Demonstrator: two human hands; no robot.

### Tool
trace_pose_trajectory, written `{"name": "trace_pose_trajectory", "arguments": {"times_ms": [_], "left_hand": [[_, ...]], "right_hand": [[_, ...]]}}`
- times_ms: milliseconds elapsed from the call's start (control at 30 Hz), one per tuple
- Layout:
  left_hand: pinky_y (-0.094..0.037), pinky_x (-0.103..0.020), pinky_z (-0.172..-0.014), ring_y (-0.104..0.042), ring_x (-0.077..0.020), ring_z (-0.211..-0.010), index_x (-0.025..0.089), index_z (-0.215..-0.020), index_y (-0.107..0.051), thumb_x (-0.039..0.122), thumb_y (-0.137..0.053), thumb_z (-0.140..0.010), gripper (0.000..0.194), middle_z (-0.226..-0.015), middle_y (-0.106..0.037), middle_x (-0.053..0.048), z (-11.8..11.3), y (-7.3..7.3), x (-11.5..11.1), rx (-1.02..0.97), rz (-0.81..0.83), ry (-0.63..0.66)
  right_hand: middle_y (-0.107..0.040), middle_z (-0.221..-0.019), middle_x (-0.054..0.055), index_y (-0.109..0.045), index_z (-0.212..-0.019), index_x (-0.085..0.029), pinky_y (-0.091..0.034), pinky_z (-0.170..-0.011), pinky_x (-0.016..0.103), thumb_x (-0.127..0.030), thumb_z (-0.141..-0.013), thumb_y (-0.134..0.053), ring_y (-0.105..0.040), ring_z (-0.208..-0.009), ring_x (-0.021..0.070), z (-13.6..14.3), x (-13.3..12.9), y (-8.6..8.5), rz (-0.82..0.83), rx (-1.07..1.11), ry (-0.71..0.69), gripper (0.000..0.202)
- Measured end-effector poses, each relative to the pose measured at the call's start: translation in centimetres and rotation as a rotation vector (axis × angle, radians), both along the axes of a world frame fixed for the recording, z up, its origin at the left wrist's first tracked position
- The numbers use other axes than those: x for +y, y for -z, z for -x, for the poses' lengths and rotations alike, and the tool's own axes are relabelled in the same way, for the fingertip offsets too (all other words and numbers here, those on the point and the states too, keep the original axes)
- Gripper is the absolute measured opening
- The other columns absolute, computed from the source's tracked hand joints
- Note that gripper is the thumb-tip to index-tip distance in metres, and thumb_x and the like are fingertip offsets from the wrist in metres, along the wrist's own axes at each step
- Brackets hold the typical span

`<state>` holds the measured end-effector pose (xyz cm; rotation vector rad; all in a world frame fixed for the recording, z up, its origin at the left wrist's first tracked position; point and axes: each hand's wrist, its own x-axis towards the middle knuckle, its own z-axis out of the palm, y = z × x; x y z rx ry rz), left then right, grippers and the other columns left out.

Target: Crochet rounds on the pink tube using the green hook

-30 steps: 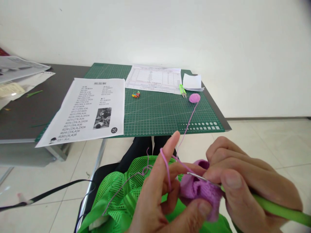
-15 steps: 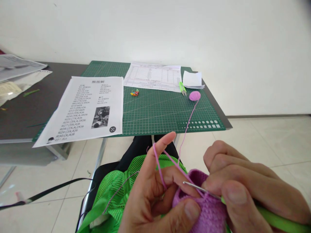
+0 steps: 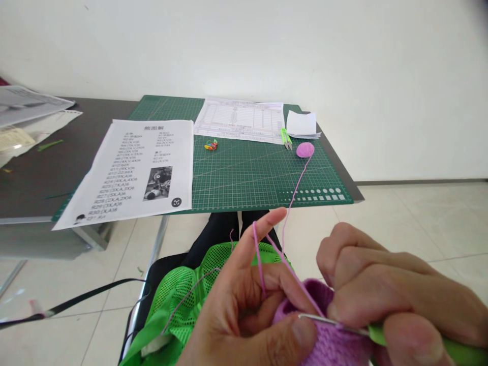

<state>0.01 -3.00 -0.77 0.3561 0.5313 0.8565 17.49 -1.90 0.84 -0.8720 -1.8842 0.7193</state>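
A purple crocheted piece (image 3: 335,345) with an open top is pinched between thumb and fingers of my left hand (image 3: 251,310). Pink yarn (image 3: 258,254) loops round my raised left index finger and runs down to the piece. My right hand (image 3: 392,290) grips the green handle of a crochet hook (image 3: 324,319); its metal shaft lies across the upper edge of the piece, its tip by my left thumb. From a pink yarn ball (image 3: 305,150) on the mat, a strand hangs over the table edge towards my hands.
On the green cutting mat (image 3: 236,178) lie a printed pattern sheet (image 3: 133,173), a form (image 3: 240,119), small colourful markers (image 3: 211,145), green snips (image 3: 285,139) and white paper slips (image 3: 301,123). More papers (image 3: 30,112) lie far left. Green mesh fabric (image 3: 171,300) covers my lap.
The hook has moved right and down, its tip now nearer my left thumb. My left hand and the crocheted piece have shifted slightly right.
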Motion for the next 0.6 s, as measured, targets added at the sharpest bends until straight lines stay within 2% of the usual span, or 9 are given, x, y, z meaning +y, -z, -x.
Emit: {"name": "trace_pose_trajectory", "arguments": {"times_ms": [100,200,400,467,600], "left_hand": [[-0.043,-0.013,-0.064,-0.062,-0.0051,-0.064,0.040,-0.144,-0.055,0.015,-0.085,-0.082,0.073,-0.077,-0.075,0.005,0.2,-0.2,0.0,0.013,0.029,0.011],[-0.046,-0.014,-0.068,-0.066,-0.0063,-0.070,0.038,-0.143,-0.056,0.011,-0.085,-0.081,0.074,-0.080,-0.077,0.004,0.4,-0.4,0.0,0.003,0.074,0.034],[-0.044,-0.016,-0.062,-0.065,-0.0084,-0.065,0.039,-0.142,-0.058,0.017,-0.086,-0.080,0.072,-0.076,-0.075,0.002,0.6,-0.8,-0.1,0.059,0.033,0.025],[-0.041,-0.018,-0.059,-0.059,-0.0078,-0.059,0.045,-0.140,-0.059,0.021,-0.086,-0.079,0.071,-0.076,-0.075,0.003,0.6,-0.8,-0.2,0.145,0.019,0.022],[-0.029,-0.022,-0.053,-0.048,-0.0084,-0.054,0.053,-0.138,-0.058,0.029,-0.085,-0.081,0.068,-0.079,-0.076,0.001,0.7,-0.6,-0.4,0.280,-0.110,0.002]], "right_hand": [[-0.060,-0.061,-0.006,-0.061,-0.079,-0.022,-0.055,-0.061,0.027,-0.033,-0.104,-0.051,-0.060,-0.059,0.0098,-1.2,0.4,-0.3,0.014,-0.033,-0.079,0.029],[-0.061,-0.062,-0.008,-0.061,-0.078,-0.021,-0.056,-0.066,0.019,-0.032,-0.104,-0.050,-0.059,-0.060,0.0051,-1.5,0.7,-0.9,-0.029,-0.082,-0.146,0.030],[-0.060,-0.064,-0.008,-0.063,-0.081,-0.019,-0.055,-0.066,0.012,-0.024,-0.106,-0.045,-0.058,-0.058,0.0022,-2.1,1.0,-2.0,-0.114,-0.259,-0.264,0.031],[-0.061,-0.065,-0.008,-0.064,-0.085,-0.020,-0.054,-0.066,0.013,-0.025,-0.106,-0.048,-0.059,-0.059,0.0024,-2.4,0.9,-2.0,-0.115,-0.284,-0.258,0.027],[-0.062,-0.065,-0.008,-0.066,-0.090,-0.022,-0.054,-0.065,0.016,-0.029,-0.104,-0.052,-0.058,-0.058,0.0040,-2.6,0.2,-1.5,-0.120,-0.311,-0.190,0.022]]}}
